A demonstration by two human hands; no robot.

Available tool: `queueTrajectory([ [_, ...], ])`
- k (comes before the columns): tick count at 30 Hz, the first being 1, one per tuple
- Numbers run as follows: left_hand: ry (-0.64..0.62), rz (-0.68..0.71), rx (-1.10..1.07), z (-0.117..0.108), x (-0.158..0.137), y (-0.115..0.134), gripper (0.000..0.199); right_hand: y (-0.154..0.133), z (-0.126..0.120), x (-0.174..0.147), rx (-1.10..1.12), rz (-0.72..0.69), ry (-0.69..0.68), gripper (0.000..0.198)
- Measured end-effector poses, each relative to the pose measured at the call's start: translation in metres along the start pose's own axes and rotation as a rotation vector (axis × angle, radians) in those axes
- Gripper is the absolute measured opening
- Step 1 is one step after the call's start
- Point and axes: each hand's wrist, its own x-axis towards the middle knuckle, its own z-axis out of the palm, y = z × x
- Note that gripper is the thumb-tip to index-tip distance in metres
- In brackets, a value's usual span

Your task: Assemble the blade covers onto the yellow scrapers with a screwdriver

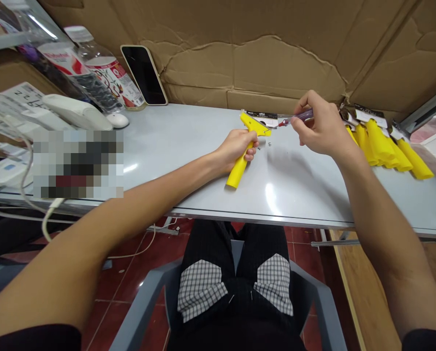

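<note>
Gripping by the left hand [241, 146]: the fingers were curled tightly round a bright yellow, T-shaped plastic tool [252, 125], which was held slanted above the middle of the table, its flared head turned away and its handle angled towards the front edge.
Screwdriver: a slim screwdriver with a translucent purplish handle [304, 115] and a red collar was pinched between the thumb and fingers of the right hand [318, 126]; its tip was pointed at the head's right end, but contact could not be told.
Slip risk: a skid was judged possible if the tip was pressed at a slant; the plastic might have been scratched, or the left fingers jabbed.
Loose bits: small silvery metal pieces [269, 144] were seen just beside the head; they were judged easily lost if brushed, since little grip was offered by so smooth a surface.
Table: a glossy, pale grey top [188, 141] was streaked with reflected light.
Backing: matte brown cardboard [239, 68] was creased and rippled.
Right-hand pile: smooth, tapered yellow pieces [382, 146] were bunched together.
</note>
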Motion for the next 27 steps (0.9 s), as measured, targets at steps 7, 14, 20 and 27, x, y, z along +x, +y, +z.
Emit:
queueTrajectory([
  [7, 0.003, -0.003, 0.005, 0.0015, -0.0017, 0.0014, 0.022, 0.003, 0.0024, 0.001, -0.021, 0.023, 0.021, 0.042],
  [14, 0.011, -0.006, 0.003, 0.0017, -0.0017, 0.0015, 0.021, 0.004, 0.0018, 0.0015, -0.022, 0.037, 0.012, 0.036],
  [20, 0.008, 0.002, 0.0, 0.0006, -0.001, 0.0005, 0.022, 0.0013, 0.0011, 0.0021, -0.025, 0.019, 0.009, 0.04],
  [27, 0.01, 0.006, 0.011, 0.0009, -0.0009, 0.0004, 0.022, 0.0038, 0.0035, 0.0018, -0.027, -0.03, 0.027, 0.039],
])
